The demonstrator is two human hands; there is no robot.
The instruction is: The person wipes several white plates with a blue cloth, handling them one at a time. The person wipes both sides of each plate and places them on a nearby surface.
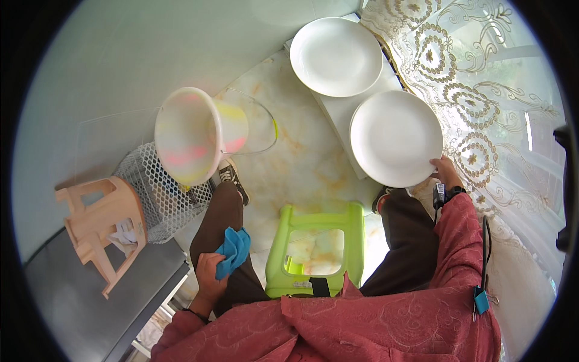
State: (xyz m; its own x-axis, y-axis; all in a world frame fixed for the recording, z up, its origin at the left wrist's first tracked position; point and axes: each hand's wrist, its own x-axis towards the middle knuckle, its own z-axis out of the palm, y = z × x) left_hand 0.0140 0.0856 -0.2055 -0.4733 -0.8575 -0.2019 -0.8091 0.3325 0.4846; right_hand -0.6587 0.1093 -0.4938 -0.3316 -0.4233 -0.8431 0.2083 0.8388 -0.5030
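A crumpled blue cloth (233,252) is bunched in my left hand (211,277), above my left thigh. At the lower right rim of the nearer white plate (396,138), my right hand (445,173) grips the edge, with the thumb on top and the other fingers partly hidden. A second rim peeks out along this plate's left side, so at least one more plate seems to lie under it. Another white plate (335,57) rests farther back on the same low white ledge (337,122).
A green plastic stool (315,217) stands between my legs. To the left are a pale plastic bucket (187,135), a wire mesh cage (167,190) and a tipped pink stool (104,226) on a dark tabletop (113,307). An embroidered curtain (470,99) hangs at the right.
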